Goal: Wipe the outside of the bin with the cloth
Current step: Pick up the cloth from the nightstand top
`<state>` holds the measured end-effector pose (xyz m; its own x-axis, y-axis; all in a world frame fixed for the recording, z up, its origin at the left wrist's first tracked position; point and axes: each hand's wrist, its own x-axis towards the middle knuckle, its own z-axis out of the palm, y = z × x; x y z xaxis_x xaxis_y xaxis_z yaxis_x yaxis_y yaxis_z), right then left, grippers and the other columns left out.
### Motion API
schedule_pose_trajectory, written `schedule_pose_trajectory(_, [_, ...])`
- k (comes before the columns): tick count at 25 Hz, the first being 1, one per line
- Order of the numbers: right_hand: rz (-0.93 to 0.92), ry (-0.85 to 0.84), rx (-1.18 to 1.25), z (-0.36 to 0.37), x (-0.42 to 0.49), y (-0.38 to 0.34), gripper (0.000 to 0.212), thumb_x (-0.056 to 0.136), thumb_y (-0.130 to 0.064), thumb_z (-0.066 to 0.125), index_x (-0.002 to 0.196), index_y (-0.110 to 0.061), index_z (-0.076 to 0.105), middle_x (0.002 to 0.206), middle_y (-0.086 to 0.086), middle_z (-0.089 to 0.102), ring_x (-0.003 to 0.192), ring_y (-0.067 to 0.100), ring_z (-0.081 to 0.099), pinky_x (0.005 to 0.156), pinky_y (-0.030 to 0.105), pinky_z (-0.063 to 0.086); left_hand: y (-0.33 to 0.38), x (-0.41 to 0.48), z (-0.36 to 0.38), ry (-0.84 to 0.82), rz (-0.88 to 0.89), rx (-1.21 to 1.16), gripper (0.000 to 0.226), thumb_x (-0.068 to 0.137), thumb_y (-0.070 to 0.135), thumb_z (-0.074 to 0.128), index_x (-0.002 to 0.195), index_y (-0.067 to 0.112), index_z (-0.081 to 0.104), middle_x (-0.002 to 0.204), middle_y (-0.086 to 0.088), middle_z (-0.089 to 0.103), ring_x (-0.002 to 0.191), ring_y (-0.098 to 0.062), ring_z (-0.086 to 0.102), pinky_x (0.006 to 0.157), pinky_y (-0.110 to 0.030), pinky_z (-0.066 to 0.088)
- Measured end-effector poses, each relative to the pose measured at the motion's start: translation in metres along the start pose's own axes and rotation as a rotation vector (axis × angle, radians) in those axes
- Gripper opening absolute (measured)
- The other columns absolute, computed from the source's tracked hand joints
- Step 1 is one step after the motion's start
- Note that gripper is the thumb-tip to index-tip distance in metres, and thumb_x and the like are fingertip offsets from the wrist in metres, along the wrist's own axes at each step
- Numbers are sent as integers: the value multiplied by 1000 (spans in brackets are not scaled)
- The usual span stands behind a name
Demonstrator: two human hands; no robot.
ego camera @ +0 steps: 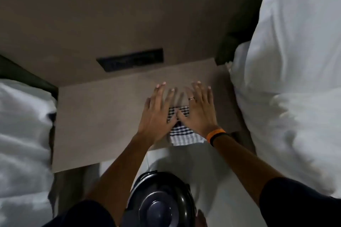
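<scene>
A black-and-white checked cloth lies flat on a grey-brown bedside table, its near end hanging over the table's front edge. My left hand and my right hand both rest flat on it, fingers spread and thumbs almost touching. Neither hand grips the cloth. The right hand wears a ring and has an orange band at the wrist. The bin, black and round with a shiny domed lid, stands on the pale floor below the table, between my forearms. Neither hand touches it.
White bedding lies close on the left and more white bedding on the right, hemming in the table. A dark rectangular panel is set in the beige wall behind the table.
</scene>
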<state>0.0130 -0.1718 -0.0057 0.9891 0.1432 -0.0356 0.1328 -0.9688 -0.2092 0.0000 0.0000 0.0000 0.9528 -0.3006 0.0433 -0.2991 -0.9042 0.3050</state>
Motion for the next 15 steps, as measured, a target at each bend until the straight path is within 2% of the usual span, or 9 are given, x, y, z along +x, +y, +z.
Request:
schedule_pose_trajectory(2, [-10,-95,10,54,-10,11,85,87,-63,54,156,-16,39,169,16,31,160,39,23,132,61,14,-12,-5,50,-93,36,-56,78,98,45,51,161,19,14,170,-14,6,157,-32,2,125,-54,16])
schedule_pose_trajectory(4, [-51,-165,-10,112,-27,24,82,92,-57,58,159,-14,37,169,17,32,160,40,26,131,62,15,-26,-15,100,-223,81,-84,69,98,29,56,157,7,27,168,-20,15,156,-36,10,122,-55,27])
schedule_pose_trajectory(6, [-94,-87,15,146,-37,31,75,98,-53,53,159,-12,38,167,18,36,158,39,31,129,61,22,-30,-24,128,-240,118,-156,56,100,17,53,150,-3,39,162,-27,27,152,-42,23,120,-54,33])
schedule_pose_trajectory(9, [-122,38,2,163,-32,38,67,103,-48,41,159,-12,36,167,17,36,158,36,32,130,58,25,-33,-23,149,-137,103,-266,45,102,10,51,144,-6,47,159,-27,35,150,-41,30,123,-48,28])
schedule_pose_trajectory(13, [-122,22,-17,164,-32,34,61,107,-35,35,163,-12,27,172,13,26,162,31,24,133,53,20,-30,-14,144,-25,-53,-372,36,98,10,59,132,-1,63,150,-19,51,143,-33,42,121,-38,32])
schedule_pose_trajectory(15, [-74,15,0,164,-32,27,57,108,-26,35,162,-11,28,172,11,28,162,29,25,134,49,19,-26,-7,139,14,-85,-378,31,92,9,65,122,1,71,139,-17,62,134,-32,51,116,-37,38])
